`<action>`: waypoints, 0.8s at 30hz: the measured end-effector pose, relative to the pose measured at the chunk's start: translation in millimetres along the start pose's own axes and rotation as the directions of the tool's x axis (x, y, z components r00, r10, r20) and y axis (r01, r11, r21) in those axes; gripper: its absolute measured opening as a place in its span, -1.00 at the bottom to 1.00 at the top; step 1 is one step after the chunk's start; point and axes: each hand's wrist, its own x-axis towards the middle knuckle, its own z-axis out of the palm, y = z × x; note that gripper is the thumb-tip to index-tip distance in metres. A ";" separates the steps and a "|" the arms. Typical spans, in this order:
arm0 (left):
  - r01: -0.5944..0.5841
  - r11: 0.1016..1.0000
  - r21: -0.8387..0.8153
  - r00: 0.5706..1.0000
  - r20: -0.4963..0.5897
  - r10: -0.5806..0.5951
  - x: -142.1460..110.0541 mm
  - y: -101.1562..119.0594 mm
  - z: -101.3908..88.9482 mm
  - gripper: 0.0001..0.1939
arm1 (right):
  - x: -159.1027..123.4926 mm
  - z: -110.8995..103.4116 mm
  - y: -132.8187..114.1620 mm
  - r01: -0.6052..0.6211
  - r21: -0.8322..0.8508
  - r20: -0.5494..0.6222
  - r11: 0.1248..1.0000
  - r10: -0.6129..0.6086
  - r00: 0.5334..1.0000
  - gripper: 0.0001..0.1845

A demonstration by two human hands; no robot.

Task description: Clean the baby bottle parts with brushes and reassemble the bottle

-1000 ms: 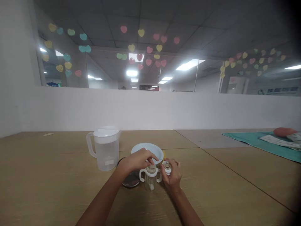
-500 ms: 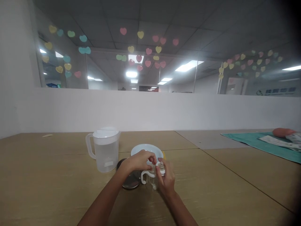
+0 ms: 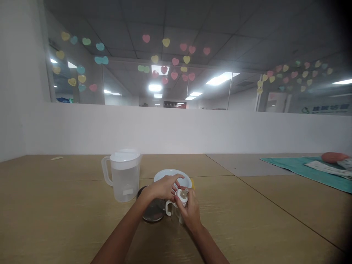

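My right hand [image 3: 190,212] is closed around a white teat cap [image 3: 181,197] with a clear nipple, tilted over the mouth of a clear baby bottle [image 3: 176,216]. Whether the cap sits on the bottle's neck I cannot tell. The bottle stands on the table, its white handle [image 3: 167,208] showing on the left and the rest mostly hidden by my right hand. My left hand [image 3: 164,187] is beside the cap and above the handle, its index finger stretched out and the other fingers loosely bent and apart.
Behind my hands stands a pale blue bowl [image 3: 162,175], with something yellow [image 3: 193,183] at its right. A dark round metal dish [image 3: 152,216] lies under my left wrist. A lidded clear pitcher [image 3: 125,181] stands left. A teal cloth [image 3: 291,165] lies far right.
My right hand has brought the teat cap leftward from beside the bottle to over its mouth, and the cap has tilted. My left hand's fingers have shifted from the bottle's neck to beside the cap.
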 end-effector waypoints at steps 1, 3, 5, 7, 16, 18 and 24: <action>-0.010 1.000 0.021 1.000 0.010 0.010 0.6 -0.8 0.2 -0.13 | 0.5 -0.2 -1.0 0.017 -0.006 0.007 1.000 -0.017 1.000 -0.79; -0.035 0.992 0.122 0.999 0.010 0.034 1.1 -1.2 0.5 -0.19 | 1.2 -0.5 -2.7 0.051 -0.018 0.030 0.999 -0.050 0.998 -0.79; -0.052 0.968 0.247 0.998 -0.012 0.056 0.0 0.6 0.3 -0.29 | 1.5 -0.4 -3.9 0.074 -0.022 0.055 0.997 -0.072 0.996 -0.78; -0.057 0.944 0.326 0.998 -0.013 0.064 -2.2 3.4 -1.0 -0.35 | 1.4 0.0 -4.1 0.070 -0.027 0.063 0.997 -0.068 0.996 -0.75; 0.048 0.971 0.236 0.995 -0.098 -0.025 -9.9 17.3 -5.5 -0.35 | -2.5 4.6 0.5 -0.016 0.039 -0.003 0.999 0.016 1.000 -0.62; 0.071 0.972 0.225 0.987 -0.156 -0.036 -7.8 21.9 -0.2 -0.46 | -3.6 5.9 1.8 -0.058 0.067 -0.032 0.996 0.060 0.998 -0.53; 0.038 0.952 0.304 0.983 -0.181 0.019 -0.3 21.9 6.2 -0.56 | -4.7 7.8 6.1 -0.082 0.085 -0.057 0.993 0.087 0.995 -0.32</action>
